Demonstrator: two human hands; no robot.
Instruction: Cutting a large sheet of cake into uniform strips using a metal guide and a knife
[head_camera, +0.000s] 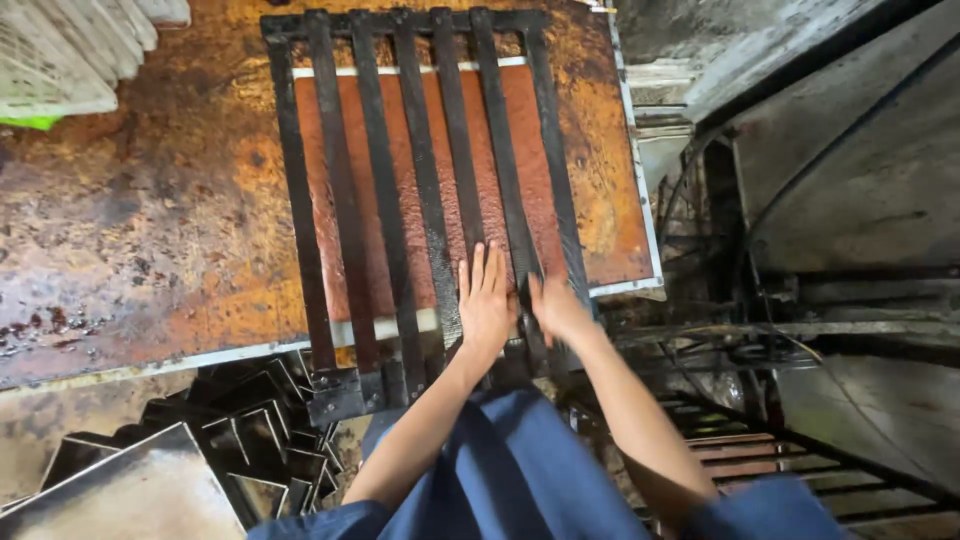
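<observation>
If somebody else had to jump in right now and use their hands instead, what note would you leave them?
Left hand: flat, palm down, fingers spread on the black metal grate, near its front right bars. Holds nothing.
Right hand: pressed against the grate's rightmost bars, beside the left hand; whether it grips a bar is hard to tell.
The grate lies over a reddish-brown sheet on the rusty orange table; its near end sticks out past the table edge.
Stacked dark metal trays sit below at the left; white plastic crates at the far left corner.
Done: grate is on the sheet. Left: cannot tell from this view.
</observation>
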